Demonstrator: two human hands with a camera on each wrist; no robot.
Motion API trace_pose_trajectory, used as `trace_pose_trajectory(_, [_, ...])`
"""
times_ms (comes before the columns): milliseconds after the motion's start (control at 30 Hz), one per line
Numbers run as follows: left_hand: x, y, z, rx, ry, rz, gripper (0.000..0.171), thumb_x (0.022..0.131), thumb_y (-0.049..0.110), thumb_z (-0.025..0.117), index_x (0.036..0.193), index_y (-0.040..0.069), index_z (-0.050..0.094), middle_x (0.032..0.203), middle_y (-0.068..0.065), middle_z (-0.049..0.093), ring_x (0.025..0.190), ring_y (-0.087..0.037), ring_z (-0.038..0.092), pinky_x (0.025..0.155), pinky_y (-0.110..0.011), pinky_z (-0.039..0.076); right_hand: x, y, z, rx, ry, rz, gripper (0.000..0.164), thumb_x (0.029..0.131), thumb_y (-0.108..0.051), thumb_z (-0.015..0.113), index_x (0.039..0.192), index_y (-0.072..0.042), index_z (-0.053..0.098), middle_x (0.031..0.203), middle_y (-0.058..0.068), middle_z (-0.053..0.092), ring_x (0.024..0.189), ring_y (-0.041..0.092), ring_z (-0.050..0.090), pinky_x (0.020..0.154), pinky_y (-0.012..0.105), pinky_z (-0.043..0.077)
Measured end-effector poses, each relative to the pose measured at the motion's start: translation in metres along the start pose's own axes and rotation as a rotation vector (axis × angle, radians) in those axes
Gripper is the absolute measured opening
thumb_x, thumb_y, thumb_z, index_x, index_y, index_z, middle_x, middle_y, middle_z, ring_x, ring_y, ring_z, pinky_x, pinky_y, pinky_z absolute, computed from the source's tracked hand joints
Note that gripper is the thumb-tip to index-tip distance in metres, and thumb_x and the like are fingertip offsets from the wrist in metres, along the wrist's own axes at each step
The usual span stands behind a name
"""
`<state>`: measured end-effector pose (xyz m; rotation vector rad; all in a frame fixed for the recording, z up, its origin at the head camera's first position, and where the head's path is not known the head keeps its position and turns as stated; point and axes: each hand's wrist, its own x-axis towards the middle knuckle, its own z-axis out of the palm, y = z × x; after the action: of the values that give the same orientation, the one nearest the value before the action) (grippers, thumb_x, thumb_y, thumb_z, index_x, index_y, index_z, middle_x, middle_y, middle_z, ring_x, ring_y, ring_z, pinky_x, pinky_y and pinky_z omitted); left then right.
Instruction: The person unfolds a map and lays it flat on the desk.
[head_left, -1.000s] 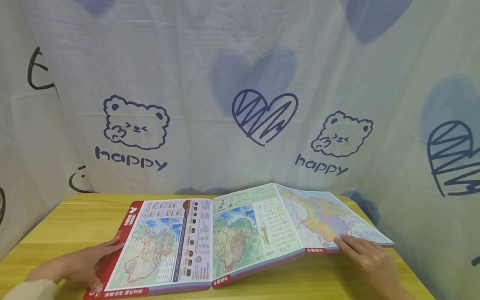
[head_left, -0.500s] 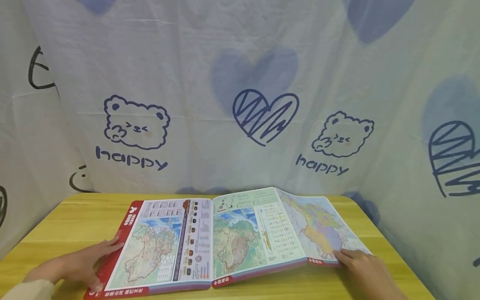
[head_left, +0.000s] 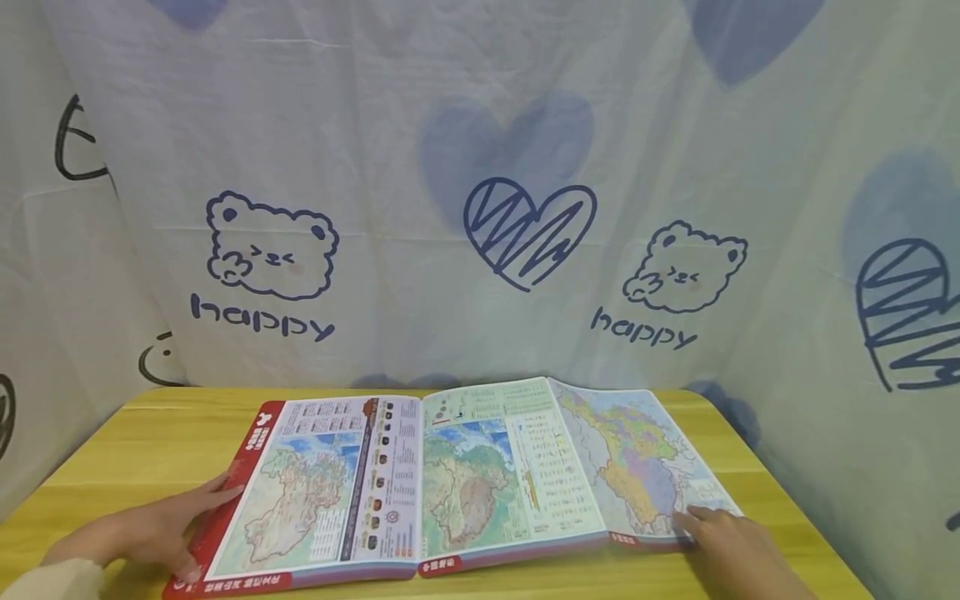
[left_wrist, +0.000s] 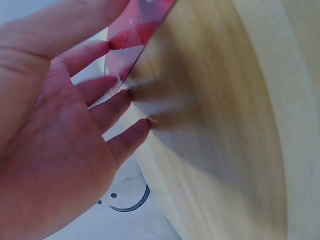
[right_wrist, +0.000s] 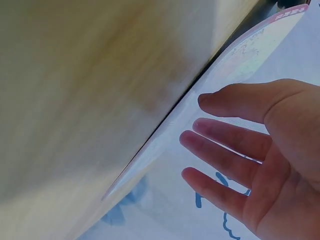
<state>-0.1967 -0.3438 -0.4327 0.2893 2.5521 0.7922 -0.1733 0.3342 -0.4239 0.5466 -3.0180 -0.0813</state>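
Note:
A fold-out map [head_left: 465,475] lies spread on the table in the head view, three panels showing. Its left panel [head_left: 300,492] has a red border; the middle panel [head_left: 510,475] rises toward the fold with the right panel [head_left: 630,467], a multicoloured map. My left hand [head_left: 146,533] rests on the red border, thumb near the front corner and fingers spread. In the left wrist view several fingertips [left_wrist: 122,102] are at the border's edge. At the near right corner of the right panel, my right hand [head_left: 738,546] touches the sheet with extended fingers, seen apart in the right wrist view [right_wrist: 225,150].
The yellow wood-grain table [head_left: 82,467] has rounded far corners. Behind it hangs a white curtain [head_left: 405,317] with hearts, bears and the word "happy", which also closes off both sides.
The right panel has come down and flattened, its raised fold sinking, as my right hand moved slightly lower with it. My left hand has stayed on the red border.

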Motion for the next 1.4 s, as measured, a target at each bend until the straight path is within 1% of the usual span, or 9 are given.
trace_pose_trajectory(67, [-0.001,0.000,-0.001,0.007,-0.019,-0.002,0.111,0.066,0.034,0.086,0.150,-0.003,0.023,0.147,-0.038,0.013,0.115,-0.051,0.034,0.091,-0.061,0.045,0.001,0.000,0.000,-0.023,0.002,-0.016,0.033,0.075,-0.019,0.081,0.106,-0.010,0.071,0.097,0.010,0.070,0.083,0.030,0.066,0.071,0.047,0.055])
trace_pose_trajectory(100, [-0.006,0.011,-0.003,0.004,-0.023,-0.003,0.108,0.068,0.030,0.085,0.149,-0.004,0.023,0.145,-0.039,0.012,0.114,-0.052,0.034,0.091,-0.060,0.045,0.002,0.000,0.000,-0.034,0.004,-0.026,0.032,0.076,-0.017,0.080,0.106,-0.009,0.071,0.096,0.011,0.070,0.082,0.030,0.066,0.070,0.047,0.055])
trace_pose_trajectory(233, [-0.003,0.003,-0.003,-0.023,-0.038,-0.016,0.106,0.067,0.029,0.085,0.150,-0.001,0.026,0.144,-0.039,0.013,0.113,-0.051,0.036,0.089,-0.056,0.049,0.004,0.000,0.001,-0.055,-0.005,-0.030,0.028,0.078,-0.007,0.077,0.105,-0.007,0.072,0.093,0.012,0.070,0.079,0.030,0.066,0.067,0.047,0.055])
trace_pose_trajectory(467, [-0.004,0.002,-0.004,-0.023,-0.034,-0.012,0.103,0.070,0.030,0.083,0.149,-0.001,0.026,0.144,-0.040,0.013,0.114,-0.051,0.036,0.091,-0.059,0.046,0.006,0.001,0.000,-0.027,-0.018,0.022,0.029,0.078,-0.011,0.076,0.106,-0.006,0.073,0.095,0.009,0.070,0.085,0.029,0.067,0.072,0.045,0.055])
trace_pose_trajectory(600, [-0.009,0.009,-0.004,-0.048,0.042,0.001,0.096,0.076,0.031,0.079,0.148,-0.005,0.027,0.145,-0.041,0.017,0.118,-0.056,0.034,0.093,-0.067,0.039,0.006,0.004,-0.001,0.008,-0.022,0.045,0.028,0.080,-0.012,0.074,0.107,-0.005,0.073,0.097,0.010,0.071,0.086,0.029,0.067,0.073,0.045,0.055])
trace_pose_trajectory(800, [-0.012,0.019,-0.002,0.038,0.216,0.052,0.084,0.083,0.035,0.074,0.142,-0.011,0.035,0.138,-0.037,0.037,0.118,-0.054,0.040,0.088,-0.063,0.045,0.009,0.007,-0.001,0.077,-0.082,0.097,0.029,0.086,-0.014,0.070,0.112,-0.003,0.071,0.103,0.014,0.070,0.094,0.032,0.066,0.079,0.050,0.053])
trace_pose_trajectory(933, [-0.012,0.030,0.005,0.068,0.299,0.048,0.088,0.084,0.041,0.072,0.144,-0.009,0.033,0.141,-0.036,0.036,0.122,-0.056,0.037,0.088,-0.064,0.044,0.009,0.006,-0.001,0.103,-0.085,0.117,0.033,0.091,-0.022,0.066,0.116,0.000,0.069,0.107,0.016,0.069,0.099,0.035,0.064,0.083,0.054,0.050])
trace_pose_trajectory(1167, [-0.010,0.057,0.023,0.303,0.426,0.094,0.094,0.074,0.056,0.074,0.140,-0.005,0.045,0.142,-0.032,0.038,0.125,-0.055,0.035,0.093,-0.070,0.034,0.013,-0.010,-0.005,0.167,-0.087,0.124,0.059,0.093,-0.048,0.058,0.127,0.000,0.061,0.123,0.022,0.061,0.112,0.043,0.055,0.091,0.062,0.042])
trace_pose_trajectory(1400, [-0.007,0.095,0.043,0.416,0.513,0.208,0.094,0.075,0.068,0.065,0.141,0.003,0.048,0.147,-0.021,0.040,0.134,-0.045,0.032,0.107,-0.064,0.020,0.017,-0.042,-0.010,0.238,0.085,-0.009,0.072,0.089,-0.060,0.057,0.138,-0.008,0.054,0.138,0.022,0.048,0.125,0.045,0.045,0.091,0.066,0.039])
